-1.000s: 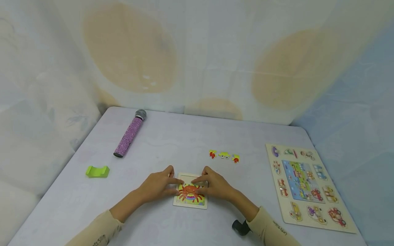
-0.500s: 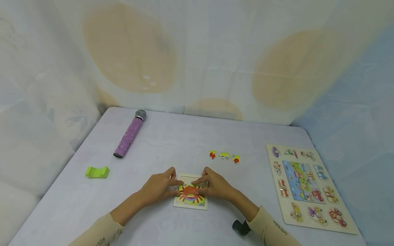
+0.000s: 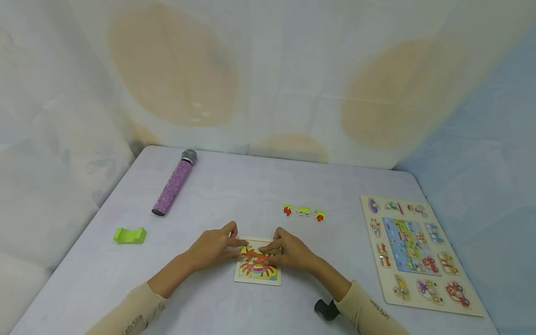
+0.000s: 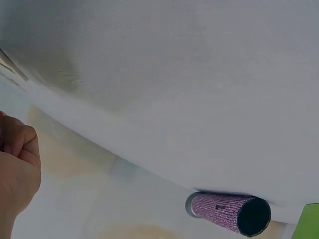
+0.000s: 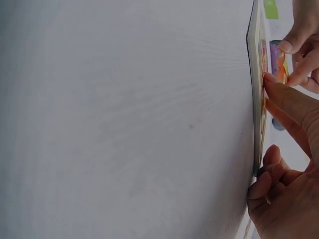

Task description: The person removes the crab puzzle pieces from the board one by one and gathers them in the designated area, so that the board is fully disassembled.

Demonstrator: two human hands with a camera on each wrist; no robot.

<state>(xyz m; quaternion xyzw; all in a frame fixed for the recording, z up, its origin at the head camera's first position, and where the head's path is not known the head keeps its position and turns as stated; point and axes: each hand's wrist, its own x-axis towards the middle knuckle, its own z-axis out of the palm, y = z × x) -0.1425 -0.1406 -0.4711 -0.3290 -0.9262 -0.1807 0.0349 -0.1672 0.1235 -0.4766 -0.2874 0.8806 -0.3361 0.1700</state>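
A small wooden-framed crab jigsaw puzzle (image 3: 256,280) lies in front of me in the head view. My left hand (image 3: 211,249) pinches a puzzle piece (image 5: 281,68) between thumb and forefinger, tilted up from the board's left part. In the left wrist view only part of this left hand (image 4: 19,162) shows, at the left edge. My right hand (image 3: 295,251) touches the puzzle's right side with extended thumb and forefinger, set apart, while its other fingers curl. Those fingertips (image 5: 271,78) rest on the board in the right wrist view. The fingers hide some of the picture.
Beyond the puzzle lie loose red-and-yellow pieces (image 3: 304,211) in a row. A purple glittery microphone (image 3: 172,188) and a green cradle-shaped block (image 3: 130,235) are at left. At right lies a larger wooden vehicle puzzle board (image 3: 412,304). A black cylindrical object (image 3: 325,309) sits by my right wrist.
My left hand has raised and tilted a crab puzzle piece that lay flat in the frame. My right hand stays on the puzzle almost unmoved. The head view has shifted slightly.
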